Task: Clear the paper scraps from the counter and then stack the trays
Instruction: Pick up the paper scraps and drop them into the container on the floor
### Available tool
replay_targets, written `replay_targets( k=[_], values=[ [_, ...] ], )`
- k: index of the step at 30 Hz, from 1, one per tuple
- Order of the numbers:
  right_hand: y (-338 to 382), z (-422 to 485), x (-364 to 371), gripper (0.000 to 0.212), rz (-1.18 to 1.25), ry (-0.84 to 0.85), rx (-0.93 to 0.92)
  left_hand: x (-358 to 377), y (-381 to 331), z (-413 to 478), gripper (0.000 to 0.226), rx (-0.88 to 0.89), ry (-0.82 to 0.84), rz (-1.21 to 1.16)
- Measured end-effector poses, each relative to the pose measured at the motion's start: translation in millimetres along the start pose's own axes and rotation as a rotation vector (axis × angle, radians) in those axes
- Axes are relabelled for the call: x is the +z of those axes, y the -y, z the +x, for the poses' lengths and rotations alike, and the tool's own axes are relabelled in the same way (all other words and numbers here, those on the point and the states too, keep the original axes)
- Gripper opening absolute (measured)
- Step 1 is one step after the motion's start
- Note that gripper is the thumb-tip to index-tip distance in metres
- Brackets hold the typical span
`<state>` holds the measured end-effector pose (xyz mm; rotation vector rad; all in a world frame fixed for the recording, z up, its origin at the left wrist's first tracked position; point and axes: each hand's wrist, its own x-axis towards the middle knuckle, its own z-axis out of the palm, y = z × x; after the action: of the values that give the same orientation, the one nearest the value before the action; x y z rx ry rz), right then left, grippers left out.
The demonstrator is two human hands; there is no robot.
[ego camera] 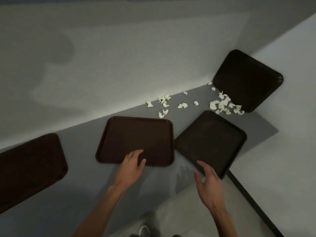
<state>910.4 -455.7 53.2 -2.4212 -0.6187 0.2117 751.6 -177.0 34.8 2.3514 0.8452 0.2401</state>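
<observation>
- The grey counter (82, 189) runs from 8 o'clock up to a wall corner at 1 o'clock, and four dark brown trays sit on or against it.
- The left tray (30, 168) lies at 8 o'clock, partly cut off by the picture's edge.
- The middle tray (136, 135) lies flat near the centre, with its far edge close to the back wall (119, 65).
- The right tray (210, 139) lies at 3 o'clock of the middle one, turned at an angle, and the nearest corners of the two almost meet.
- The far tray (246, 79) stands propped in the corner at 1 o'clock, its lower edge among the scraps.
- The white paper scraps (222, 105) are strewn along the back of the counter from 12 to 1 o'clock. The thickest heap is between the right tray and the far tray, and a smaller cluster lies just beyond the middle tray's far right corner.
- The left hand (132, 162) rests on the near rim of the middle tray, fingers loosely together and lying on its surface, thumb on top.
- The right hand (208, 182) is at the right tray's near left edge, fingers straight and slightly spread. I cannot tell whether it touches the tray.
- A shoe (144, 230) shows at 6 o'clock.
</observation>
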Motion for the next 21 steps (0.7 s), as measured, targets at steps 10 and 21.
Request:
replay_targets(
  k=[10,21],
  values=[
    [-1.9,179.4,25.4,0.039,-0.003,0.211,-0.167,36.1,-51.2,169.8,0.04,-0.014,0.031,0.082],
    [-17.2,365.0,35.9,0.042,-0.146,0.437,-0.311,93.3,-89.1,335.9,0.052,-0.098,0.107,0.185]
  ],
)
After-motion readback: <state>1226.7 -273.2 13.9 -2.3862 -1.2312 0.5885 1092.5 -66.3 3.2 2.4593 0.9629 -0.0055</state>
